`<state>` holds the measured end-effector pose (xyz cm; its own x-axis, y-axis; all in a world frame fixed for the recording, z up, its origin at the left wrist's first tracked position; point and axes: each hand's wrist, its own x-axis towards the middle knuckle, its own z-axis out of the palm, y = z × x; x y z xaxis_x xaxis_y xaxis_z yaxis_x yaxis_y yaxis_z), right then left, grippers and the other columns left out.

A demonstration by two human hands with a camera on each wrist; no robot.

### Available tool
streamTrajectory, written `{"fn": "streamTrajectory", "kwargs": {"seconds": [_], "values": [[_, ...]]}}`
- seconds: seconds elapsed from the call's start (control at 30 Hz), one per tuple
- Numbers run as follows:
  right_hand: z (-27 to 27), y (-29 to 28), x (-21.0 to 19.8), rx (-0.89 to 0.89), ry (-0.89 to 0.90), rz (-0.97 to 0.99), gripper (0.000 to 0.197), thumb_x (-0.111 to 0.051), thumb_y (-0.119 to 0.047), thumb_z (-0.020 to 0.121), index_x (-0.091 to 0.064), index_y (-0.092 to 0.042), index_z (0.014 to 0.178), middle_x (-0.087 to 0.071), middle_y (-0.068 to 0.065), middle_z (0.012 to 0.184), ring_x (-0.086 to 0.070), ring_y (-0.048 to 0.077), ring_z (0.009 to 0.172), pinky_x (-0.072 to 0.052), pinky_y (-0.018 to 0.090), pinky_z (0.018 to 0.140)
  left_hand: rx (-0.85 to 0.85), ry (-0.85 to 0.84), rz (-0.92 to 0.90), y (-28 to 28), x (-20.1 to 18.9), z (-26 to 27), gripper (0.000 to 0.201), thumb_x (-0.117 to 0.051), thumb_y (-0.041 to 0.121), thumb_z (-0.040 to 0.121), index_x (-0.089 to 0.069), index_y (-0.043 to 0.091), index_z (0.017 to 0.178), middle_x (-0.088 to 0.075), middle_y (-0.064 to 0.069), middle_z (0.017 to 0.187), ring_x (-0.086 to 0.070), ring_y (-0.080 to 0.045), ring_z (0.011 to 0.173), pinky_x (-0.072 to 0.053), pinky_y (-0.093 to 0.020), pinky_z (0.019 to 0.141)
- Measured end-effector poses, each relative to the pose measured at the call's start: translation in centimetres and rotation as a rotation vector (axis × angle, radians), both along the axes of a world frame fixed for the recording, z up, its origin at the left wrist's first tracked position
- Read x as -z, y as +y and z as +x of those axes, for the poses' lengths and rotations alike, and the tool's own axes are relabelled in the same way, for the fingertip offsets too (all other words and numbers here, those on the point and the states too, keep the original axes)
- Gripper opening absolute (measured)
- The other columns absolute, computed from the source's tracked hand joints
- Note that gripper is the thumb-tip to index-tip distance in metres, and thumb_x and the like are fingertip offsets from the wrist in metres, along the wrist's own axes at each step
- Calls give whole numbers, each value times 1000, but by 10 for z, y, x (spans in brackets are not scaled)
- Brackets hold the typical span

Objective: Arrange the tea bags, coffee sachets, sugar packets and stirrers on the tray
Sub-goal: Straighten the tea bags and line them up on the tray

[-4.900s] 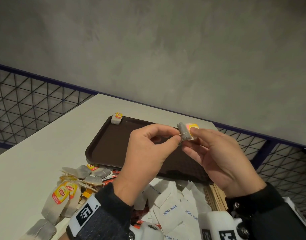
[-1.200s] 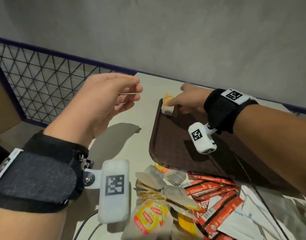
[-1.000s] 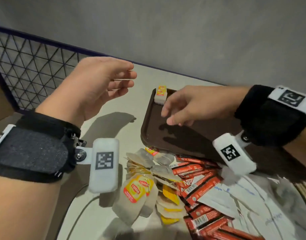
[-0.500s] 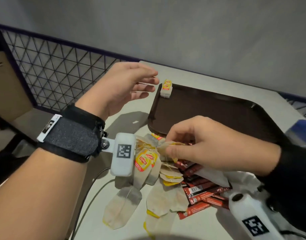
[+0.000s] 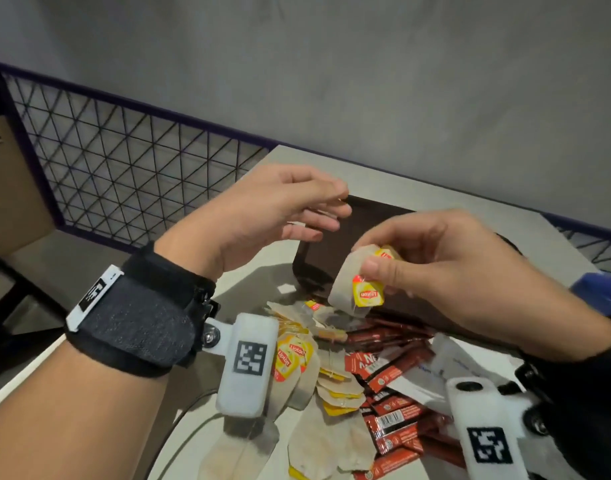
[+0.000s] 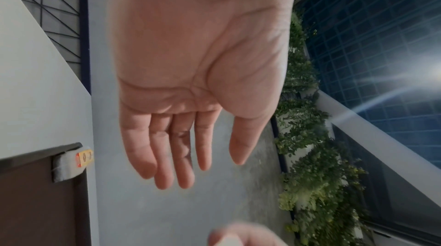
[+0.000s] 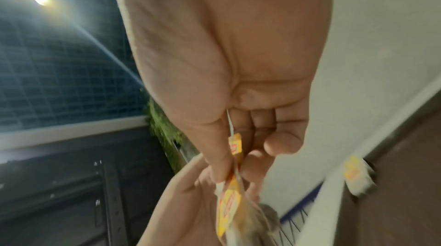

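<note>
Head view looks down over the table (image 5: pixel 89 358); both wrist views, close along palms, share its tray (image 6: pixel 35 203).

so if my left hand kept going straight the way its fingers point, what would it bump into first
Probably the tea bag that your right hand pinches: your open left hand points its fingers toward it. Depth is unclear, so it might pass over the tray instead.

"Lipton" on the yellow tag (image 5: pixel 368 294) of the held tea bag; "Lipton" on tea-bag tags in the pile (image 5: pixel 290 355)
</note>
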<state>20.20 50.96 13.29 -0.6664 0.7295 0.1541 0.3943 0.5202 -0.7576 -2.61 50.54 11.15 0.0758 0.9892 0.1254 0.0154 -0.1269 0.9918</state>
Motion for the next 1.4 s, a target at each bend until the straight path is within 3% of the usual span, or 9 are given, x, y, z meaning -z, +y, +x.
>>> {"fn": "streamTrajectory", "kwargs": {"seconds": [0.07,0.17,0.27,0.4,0.63,0.83,1.03,1.23,1.4], "values": [[-1,3,-8,2,84,53,20,-77,-17,87,-75,-23,106,-77,3,86,-70,19,73,-58,34,71,94,8,-11,-3,0,7,47,-70,37,92,-69,0,122,-79,-7,102,-72,-16,89,-57,-28,81],[-4,12,-16,54,159,110,32,-79,-15,85,-71,-25,115,-72,7,77,-69,24,69,-58,45,75,224,8,-35,-5,4,14,48,-68,40,91,-72,0,117,-73,-1,86,-65,-7,76,-53,-20,70],[-5,25,-18,132,186,148,39,-81,-18,84,-67,-29,119,-70,10,78,-69,35,74,-56,58,80,259,25,-36,-5,6,12,31,-71,30,93,-76,5,111,-78,-8,98,-72,-14,86,-59,-35,91],[-5,31,-13,134,215,138,38,-81,-17,85,-67,-30,117,-71,10,81,-66,43,80,-55,61,79,262,-12,-30,-8,6,14,22,-68,18,89,-77,4,104,-78,-18,103,-77,-31,96,-62,-34,82],[-3,31,-16,128,413,-54,35,-80,-8,81,-70,-15,114,-69,10,77,-62,19,65,-51,22,60,224,-132,-27,-10,3,21,30,-72,18,83,-75,10,112,-77,-19,108,-77,-33,95,-64,-33,79],[-2,29,-16,109,410,-96,33,-81,-14,79,-71,-16,111,-69,19,81,-54,21,64,-47,26,58,190,-129,-28,-14,-1,25,18,-73,20,86,-77,14,103,-79,-15,102,-78,-31,88,-61,-25,64],[-4,32,-16,256,527,-28,35,-75,-36,79,-69,-19,110,-69,2,81,-61,12,63,-49,30,60,58,-148,-34,-9,1,25,6,-76,18,87,-78,13,86,-78,-16,97,-78,-31,87,-61,-26,63],[-6,28,-14,144,530,13,24,-80,-20,74,-70,-6,90,-66,5,76,-58,14,68,-47,19,59,-9,-227,10,-8,-1,27,21,-75,22,81,-73,4,91,-66,8,61,-70,-8,64,-65,-33,71],[-12,27,-7,142,446,6,21,-83,-14,79,-72,-18,97,-69,14,81,-60,21,70,-52,29,63,24,-224,36,-8,1,27,18,-75,21,80,-73,7,91,-65,9,60,-72,-10,73,-63,-28,67]]}}
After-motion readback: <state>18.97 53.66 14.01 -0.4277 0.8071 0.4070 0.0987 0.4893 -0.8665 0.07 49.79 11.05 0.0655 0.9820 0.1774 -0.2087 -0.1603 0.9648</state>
